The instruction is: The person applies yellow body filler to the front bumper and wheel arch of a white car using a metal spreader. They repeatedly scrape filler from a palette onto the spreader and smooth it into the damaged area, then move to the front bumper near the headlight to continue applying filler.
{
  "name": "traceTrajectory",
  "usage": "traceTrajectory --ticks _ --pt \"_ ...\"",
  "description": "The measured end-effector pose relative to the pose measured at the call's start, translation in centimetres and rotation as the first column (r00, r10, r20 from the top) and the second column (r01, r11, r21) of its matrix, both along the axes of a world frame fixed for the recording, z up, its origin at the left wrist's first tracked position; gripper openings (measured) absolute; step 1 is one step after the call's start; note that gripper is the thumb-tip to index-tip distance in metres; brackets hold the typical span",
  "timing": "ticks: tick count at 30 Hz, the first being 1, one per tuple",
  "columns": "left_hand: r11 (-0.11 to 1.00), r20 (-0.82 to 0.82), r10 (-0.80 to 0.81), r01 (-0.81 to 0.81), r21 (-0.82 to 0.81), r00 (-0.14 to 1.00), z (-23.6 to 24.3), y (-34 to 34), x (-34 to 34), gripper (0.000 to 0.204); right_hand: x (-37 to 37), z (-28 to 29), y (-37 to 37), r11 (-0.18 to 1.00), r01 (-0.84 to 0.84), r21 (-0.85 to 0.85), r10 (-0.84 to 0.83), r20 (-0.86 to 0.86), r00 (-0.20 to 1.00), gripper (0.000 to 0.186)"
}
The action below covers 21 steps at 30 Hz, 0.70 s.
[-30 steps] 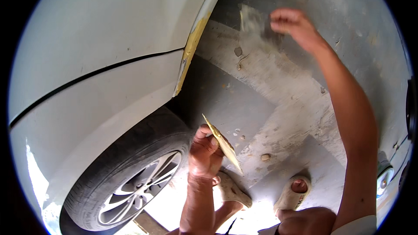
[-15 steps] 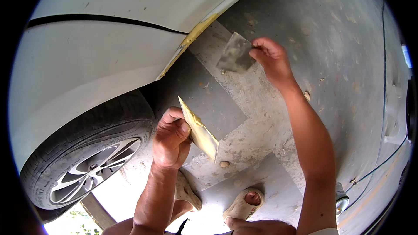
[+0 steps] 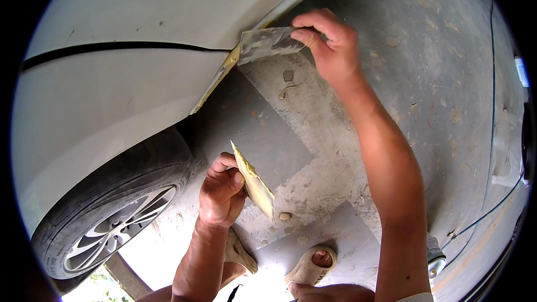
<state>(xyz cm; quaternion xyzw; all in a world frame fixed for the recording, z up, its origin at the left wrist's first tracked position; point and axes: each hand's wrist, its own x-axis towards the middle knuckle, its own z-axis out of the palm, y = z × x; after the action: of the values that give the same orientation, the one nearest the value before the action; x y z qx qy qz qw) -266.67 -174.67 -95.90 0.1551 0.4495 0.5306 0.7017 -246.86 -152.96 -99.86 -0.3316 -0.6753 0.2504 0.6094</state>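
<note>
My right hand pinches one edge of a thin, translucent plastic spreader. The spreader's far edge meets the yellow filler smeared along the lower edge of a white car body panel. Closer to me, my left hand is closed on a flat filler board, held tilted on its edge. Yellow paste lies thick along the board's upper edge and thinly over its face.
A car wheel stands at the lower left under the panel. My sandalled feet rest on the grey, patchy floor. A small stone lies near the board. A can stands at the lower right, beside a dark cable.
My right hand has moved up and left, bringing the spreader from open air to the filler on the panel edge. My left hand with the board has dropped slightly.
</note>
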Motion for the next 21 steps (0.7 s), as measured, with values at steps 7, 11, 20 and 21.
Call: traceTrajectory --ticks 7,11,20,21 --pt "0.999 -0.01 -0.008 0.007 -0.041 1.0 -0.2 0.2 -0.1 0.021 2.1 -1.4 1.4 0.982 0.175 -0.073 -0.179 -0.063 0.982 0.014" --pt "0.999 -0.017 -0.011 0.01 -0.052 1.0 0.0 0.4 -0.1 0.023 2.5 -2.3 1.5 0.951 0.3 -0.077 -0.305 -0.074 0.949 0.012" --pt "0.983 -0.075 -0.177 0.174 -0.051 0.981 -1.1 1.1 -1.4 0.023 8.4 -3.7 -5.4 0.468 -0.517 -0.716 0.02 -0.577 0.817 0.019" --pt "0.98 -0.082 -0.196 0.192 -0.05 0.977 -1.3 1.0 -1.5 0.022 7.0 -2.4 -7.5 0.285 -0.647 -0.708 0.038 -0.666 0.745 0.025"
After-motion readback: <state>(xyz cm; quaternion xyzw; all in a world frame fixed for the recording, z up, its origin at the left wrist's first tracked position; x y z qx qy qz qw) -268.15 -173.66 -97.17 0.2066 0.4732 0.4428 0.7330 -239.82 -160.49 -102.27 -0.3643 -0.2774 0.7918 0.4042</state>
